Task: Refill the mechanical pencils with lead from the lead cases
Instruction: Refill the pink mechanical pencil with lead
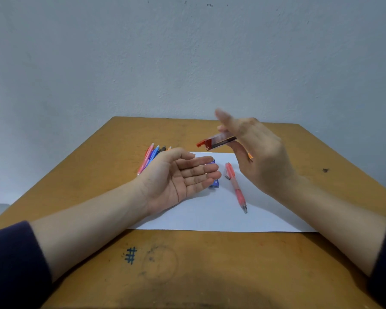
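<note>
My right hand (257, 152) holds a clear lead case with a red cap (216, 141) above the table, its open red end tilted down to the left. Just below and left of it, my left hand (181, 175) lies palm up with straight fingers and holds nothing. A red mechanical pencil (235, 187) lies on the white paper (221, 215), tip toward me. A blue lead case (214, 182) rests on the paper, partly hidden behind my left fingers. Several more mechanical pencils (151, 156) lie bunched beyond my left hand.
The wooden table (187, 264) has ink marks near its front edge. A grey wall stands right behind the table's far edge. The table drops off at its left and right edges.
</note>
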